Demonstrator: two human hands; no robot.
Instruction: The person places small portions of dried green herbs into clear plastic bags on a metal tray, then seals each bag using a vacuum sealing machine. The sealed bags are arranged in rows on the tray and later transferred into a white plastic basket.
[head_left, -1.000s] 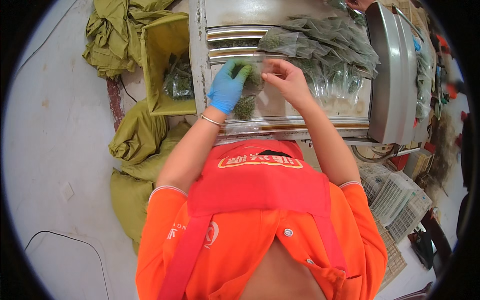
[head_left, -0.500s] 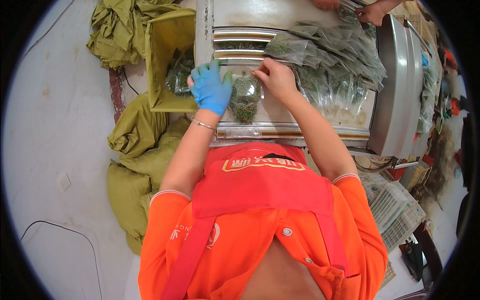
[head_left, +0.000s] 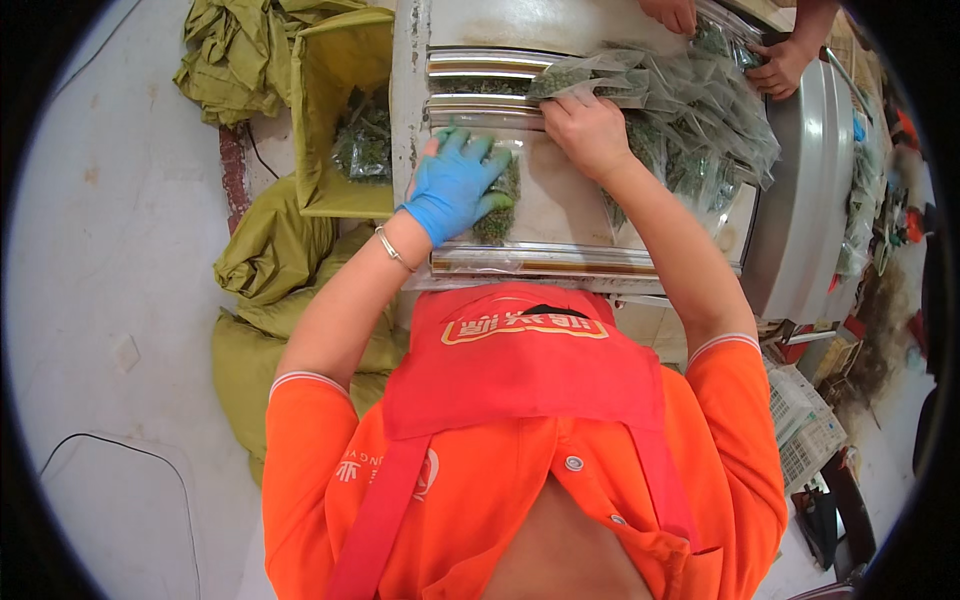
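My left hand, in a blue glove with green-stained fingertips, lies spread over a clear plastic bag of small green berries on the metal work surface. Part of that bag is hidden under the palm. Bare, my right hand reaches to the near left edge of a heap of filled clear bags. Its fingers are closed on the corner of one clear bag, partly covering it.
Shiny metal sealing bars cross the surface, with another rail along its front edge. On the left stands an olive cloth-lined bin holding bagged greens. Olive sacks lie below it. Another person's hands handle a bag at the far right.
My left hand has slid right, onto the bag of berries. My right hand has left that bag's top and moved up and right to the heap. The other person's hands have shifted right.
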